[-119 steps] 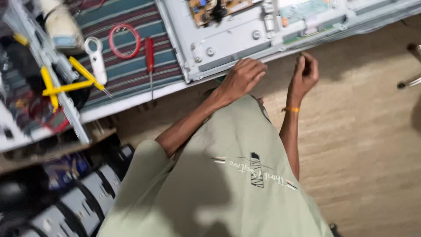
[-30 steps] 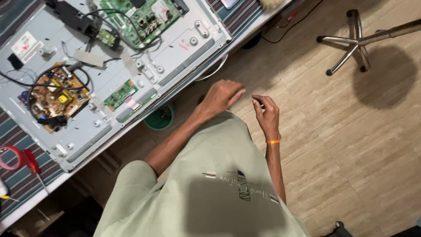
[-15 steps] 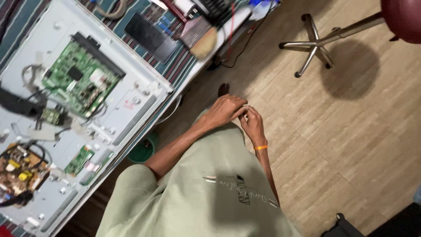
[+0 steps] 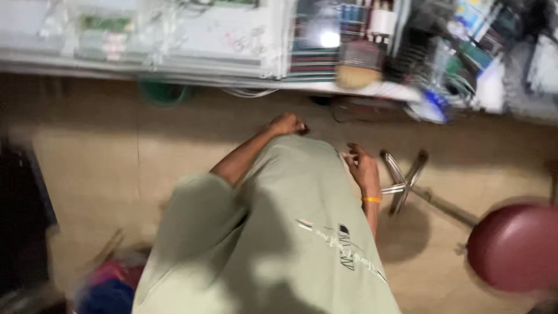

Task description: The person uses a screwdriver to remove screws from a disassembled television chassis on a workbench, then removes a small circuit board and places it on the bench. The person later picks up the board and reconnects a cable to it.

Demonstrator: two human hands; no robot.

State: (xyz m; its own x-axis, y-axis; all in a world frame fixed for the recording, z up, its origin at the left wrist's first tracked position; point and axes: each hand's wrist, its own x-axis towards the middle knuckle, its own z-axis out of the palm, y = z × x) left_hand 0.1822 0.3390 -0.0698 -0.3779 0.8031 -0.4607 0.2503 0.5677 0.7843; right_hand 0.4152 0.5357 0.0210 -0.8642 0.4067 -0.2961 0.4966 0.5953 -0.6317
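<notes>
The view is blurred by motion. My left hand (image 4: 288, 124) is curled into a fist at the front hem of my pale green shirt (image 4: 290, 232), with nothing visible in it. My right hand (image 4: 361, 166), with an orange band on its wrist, hangs beside the shirt with bent fingers. Whether it pinches something small is hidden by the blur. Both hands are over the wooden floor (image 4: 104, 174), short of the workbench edge (image 4: 232, 78). The right hand is just left of a chrome stool base (image 4: 402, 174).
The workbench across the top carries a grey flat-panel back (image 4: 174, 35), a striped cloth and cluttered tools and packages (image 4: 453, 52). A green bucket (image 4: 165, 93) stands under it. A dark red stool seat (image 4: 514, 247) is at the right and a dark object (image 4: 23, 221) at the left.
The view has swung, so the bench now runs across the top. My hands have drifted apart, the left one closing into a fist. The red stool has come in at the right.
</notes>
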